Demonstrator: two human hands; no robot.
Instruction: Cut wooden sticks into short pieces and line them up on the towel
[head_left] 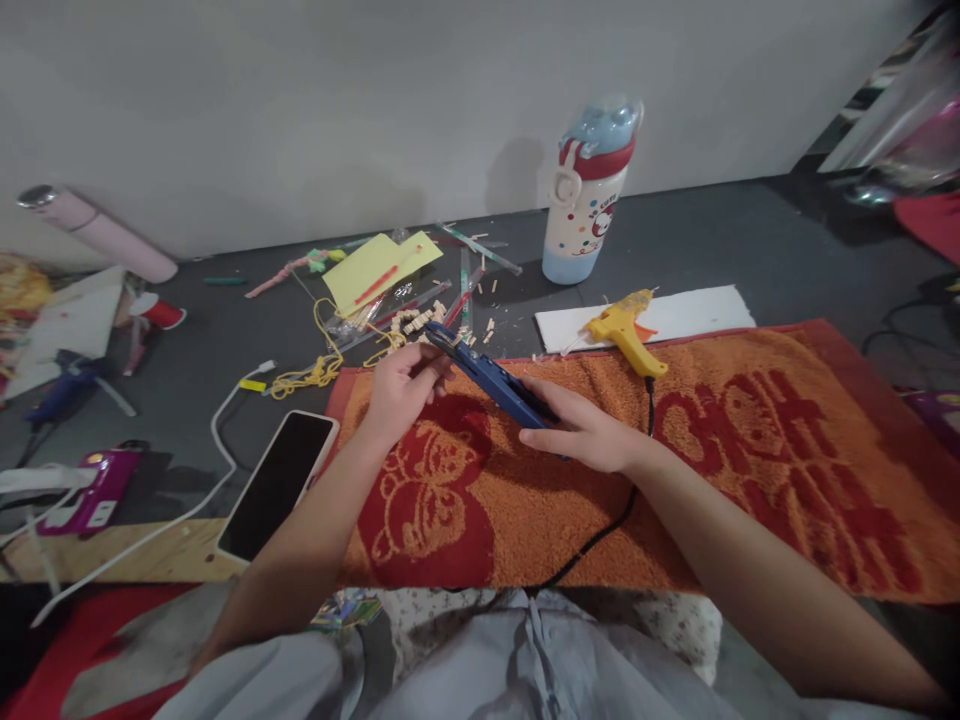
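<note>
My right hand (581, 430) grips the handles of blue pliers (491, 380) over an orange and red towel (750, 450). The pliers point up and left, with their jaws near my left hand (401, 385). The left fingers are pinched together at the jaw tip, on something too small to make out. Just beyond the jaws lie small wooden stick pieces (416, 320) and yellow cord (311, 375).
A yellow glue gun (626, 330) lies on a white board (675, 315), its black cable running toward me. A cartoon water bottle (589, 195) stands by the wall. A phone (277, 485) with a white cable lies left. Yellow paper (379, 265) and clutter lie at far left.
</note>
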